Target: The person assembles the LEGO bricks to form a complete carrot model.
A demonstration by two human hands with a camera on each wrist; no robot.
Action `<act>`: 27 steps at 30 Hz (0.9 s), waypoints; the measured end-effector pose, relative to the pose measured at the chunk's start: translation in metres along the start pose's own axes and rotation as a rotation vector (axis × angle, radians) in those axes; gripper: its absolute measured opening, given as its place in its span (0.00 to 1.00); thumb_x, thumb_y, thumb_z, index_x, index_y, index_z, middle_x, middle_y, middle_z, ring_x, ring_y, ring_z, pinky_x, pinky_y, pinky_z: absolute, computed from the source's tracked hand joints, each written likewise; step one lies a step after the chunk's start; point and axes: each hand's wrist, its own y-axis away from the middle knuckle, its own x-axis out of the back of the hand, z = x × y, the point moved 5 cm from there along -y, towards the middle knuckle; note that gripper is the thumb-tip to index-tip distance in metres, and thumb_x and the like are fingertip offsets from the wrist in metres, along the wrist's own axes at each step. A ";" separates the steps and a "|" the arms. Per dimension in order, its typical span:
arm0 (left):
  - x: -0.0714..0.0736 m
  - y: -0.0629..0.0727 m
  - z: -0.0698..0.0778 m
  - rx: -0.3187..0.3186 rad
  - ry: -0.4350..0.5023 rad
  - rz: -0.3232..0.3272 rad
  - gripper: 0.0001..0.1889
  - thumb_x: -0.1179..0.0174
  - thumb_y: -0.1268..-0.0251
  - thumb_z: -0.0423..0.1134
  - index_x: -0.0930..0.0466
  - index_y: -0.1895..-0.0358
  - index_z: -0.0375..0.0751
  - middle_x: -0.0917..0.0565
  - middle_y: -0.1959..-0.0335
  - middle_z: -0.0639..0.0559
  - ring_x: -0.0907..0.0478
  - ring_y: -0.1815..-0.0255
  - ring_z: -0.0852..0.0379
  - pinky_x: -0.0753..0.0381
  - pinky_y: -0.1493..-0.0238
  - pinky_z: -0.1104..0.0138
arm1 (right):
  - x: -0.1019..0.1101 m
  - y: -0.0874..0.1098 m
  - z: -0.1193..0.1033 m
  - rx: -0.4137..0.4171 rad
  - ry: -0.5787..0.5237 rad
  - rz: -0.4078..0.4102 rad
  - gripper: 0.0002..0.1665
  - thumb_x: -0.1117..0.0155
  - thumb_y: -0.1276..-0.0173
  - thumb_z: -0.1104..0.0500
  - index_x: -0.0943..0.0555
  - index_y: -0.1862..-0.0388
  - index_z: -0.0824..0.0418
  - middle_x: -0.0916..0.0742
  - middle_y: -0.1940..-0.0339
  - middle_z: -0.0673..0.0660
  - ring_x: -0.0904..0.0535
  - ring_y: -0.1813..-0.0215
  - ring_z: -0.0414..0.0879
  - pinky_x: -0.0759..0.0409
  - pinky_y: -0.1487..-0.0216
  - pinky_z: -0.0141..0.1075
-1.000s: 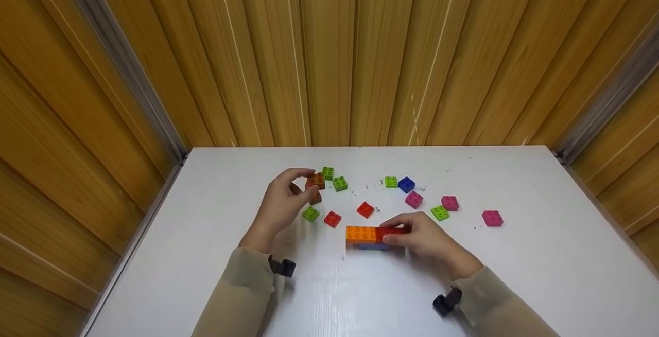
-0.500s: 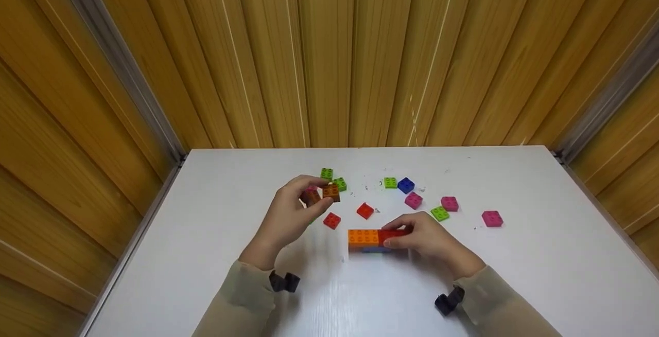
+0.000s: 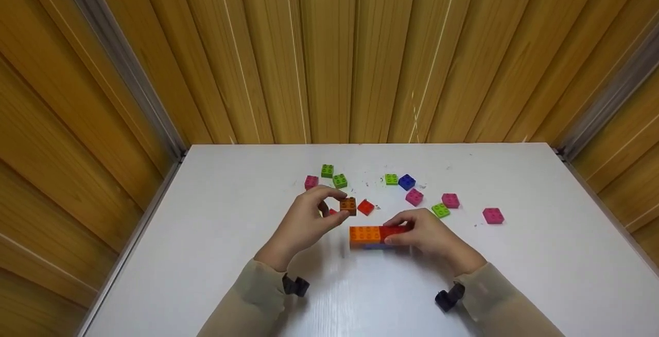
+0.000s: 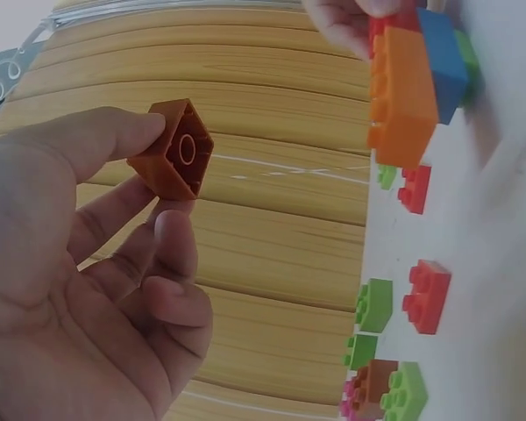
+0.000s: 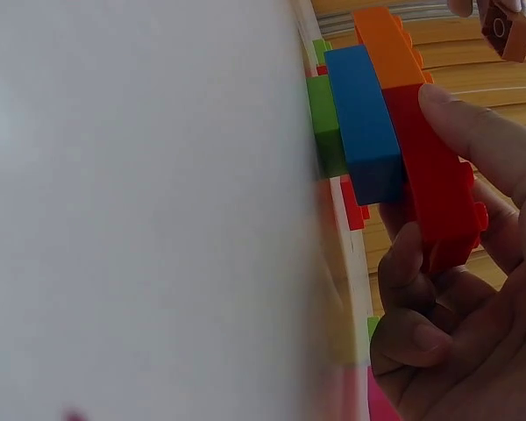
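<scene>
Between thumb and fingers, my left hand (image 3: 309,218) pinches a small brown toy building brick (image 3: 348,206), raised off the table. Its hollow underside shows in the left wrist view. To the right, my right hand (image 3: 430,234) grips the red brick (image 5: 434,175) of a stacked brick build. An orange brick (image 3: 364,235) sits end to end with that red one on the top layer. Under them is a blue brick (image 5: 361,123), with a green brick (image 5: 326,127) at the bottom. The brown brick is held up and to the left of the build, apart from it.
Loose bricks lie on the white table (image 3: 231,188): pink (image 3: 493,216), dark blue (image 3: 406,182), red (image 3: 366,207) and several green ones (image 3: 327,171). Another brown brick (image 4: 374,386) shows in the left wrist view. Wood-patterned panels (image 3: 329,69) stand behind the table.
My left hand has carried the brown brick rightward and toward me, closer to the build. My right hand keeps its grip, and the build has barely shifted.
</scene>
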 end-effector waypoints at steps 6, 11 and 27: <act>-0.010 -0.001 -0.004 -0.015 -0.014 -0.032 0.17 0.24 0.23 0.45 0.10 0.36 0.55 0.10 0.40 0.59 0.20 0.52 0.53 0.15 0.52 0.67 | 0.000 -0.001 -0.002 0.051 0.004 -0.001 0.20 0.14 0.30 0.48 0.05 0.42 0.51 0.06 0.43 0.54 0.17 0.44 0.50 0.16 0.38 0.39; -0.021 -0.004 -0.011 0.025 -0.012 -0.068 0.19 0.23 0.24 0.46 0.11 0.34 0.55 0.11 0.38 0.58 0.18 0.46 0.49 0.12 0.38 0.59 | 0.000 0.000 0.000 0.025 -0.002 -0.003 0.20 0.14 0.30 0.47 0.05 0.41 0.48 0.06 0.42 0.52 0.17 0.43 0.50 0.16 0.36 0.39; -0.043 -0.005 -0.031 0.120 -0.018 -0.187 0.20 0.23 0.24 0.46 0.13 0.34 0.61 0.13 0.42 0.62 0.18 0.48 0.53 0.13 0.39 0.59 | 0.000 0.001 -0.001 0.031 0.005 -0.003 0.20 0.14 0.30 0.47 0.06 0.41 0.48 0.06 0.42 0.52 0.18 0.42 0.50 0.17 0.35 0.39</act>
